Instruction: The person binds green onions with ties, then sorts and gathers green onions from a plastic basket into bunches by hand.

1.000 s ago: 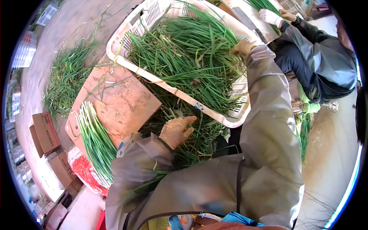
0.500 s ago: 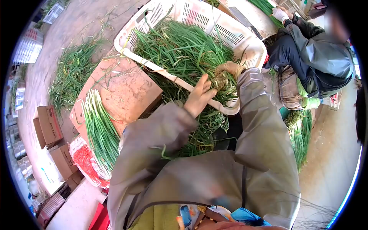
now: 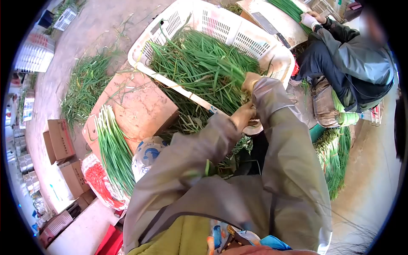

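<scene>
My right hand (image 3: pixel 251 81) is closed around a bunch of green chives (image 3: pixel 233 71), whose leaves point up and left over the white plastic basket (image 3: pixel 187 88). Just below it, my left hand (image 3: pixel 244 115) has its fingers curled in near the basket's front rim. What those fingers hold, if anything, is hidden beside my right sleeve. A tangled heap of loose chives (image 3: pixel 195 55) fills much of the basket. To the left, a neat bundle of chives (image 3: pixel 114 146) with pale stem ends lies over the edge of a reddish board (image 3: pixel 142 102).
Loose green leaves (image 3: pixel 85 80) lie on the floor at left, near cardboard boxes (image 3: pixel 59 142) and red ties (image 3: pixel 98 178). At right sits a co-worker (image 3: pixel 340 63) handling chives by a board with a knife (image 3: pixel 272 29). More chives (image 3: pixel 333 159) stand beside my right arm.
My left hand was spread beside the bunch; now it is curled in below my right hand. The bunch has turned, its leaves now pointing up-left from my right hand.
</scene>
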Tool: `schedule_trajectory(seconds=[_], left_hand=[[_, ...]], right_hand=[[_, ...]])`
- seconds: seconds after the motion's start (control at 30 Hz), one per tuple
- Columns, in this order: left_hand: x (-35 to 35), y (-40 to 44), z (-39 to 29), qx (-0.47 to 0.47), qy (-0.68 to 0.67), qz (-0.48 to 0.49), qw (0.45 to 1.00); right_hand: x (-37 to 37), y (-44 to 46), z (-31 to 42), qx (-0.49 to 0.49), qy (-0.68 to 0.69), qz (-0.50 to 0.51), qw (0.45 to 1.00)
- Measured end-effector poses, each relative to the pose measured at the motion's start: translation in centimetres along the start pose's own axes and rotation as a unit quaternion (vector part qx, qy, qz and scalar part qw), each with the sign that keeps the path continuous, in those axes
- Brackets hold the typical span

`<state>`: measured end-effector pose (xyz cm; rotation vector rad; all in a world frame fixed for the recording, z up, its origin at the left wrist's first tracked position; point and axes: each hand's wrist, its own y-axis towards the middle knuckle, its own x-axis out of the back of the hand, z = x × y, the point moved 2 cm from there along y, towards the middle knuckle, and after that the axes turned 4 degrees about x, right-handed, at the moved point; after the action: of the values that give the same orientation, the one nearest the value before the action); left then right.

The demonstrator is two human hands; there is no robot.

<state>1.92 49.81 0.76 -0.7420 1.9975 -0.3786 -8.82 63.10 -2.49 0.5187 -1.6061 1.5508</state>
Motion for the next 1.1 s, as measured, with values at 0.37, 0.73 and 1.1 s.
schedule_trajectory(seconds=[0.37, 0.73, 1.1], left_hand=[[4.1, -19.5, -1.0, -0.234, 0.374, -0.02, 0.897], [-16.3, -24.9, -9.7, -0.406, 0.869, 0.042, 0.281], [3.2, -26.6, 4.1, 0.159, 0.277, 0.292, 0.902]], right_hand=[[4.3, -10.8, -1.0, 0.221, 0.477, -0.341, 0.779], [-1.0, -22.9, 6.3, 0.414, 0.701, 0.045, 0.579], [-1.2, -32.7, 5.7, 0.537, -0.035, -0.348, 0.768]])
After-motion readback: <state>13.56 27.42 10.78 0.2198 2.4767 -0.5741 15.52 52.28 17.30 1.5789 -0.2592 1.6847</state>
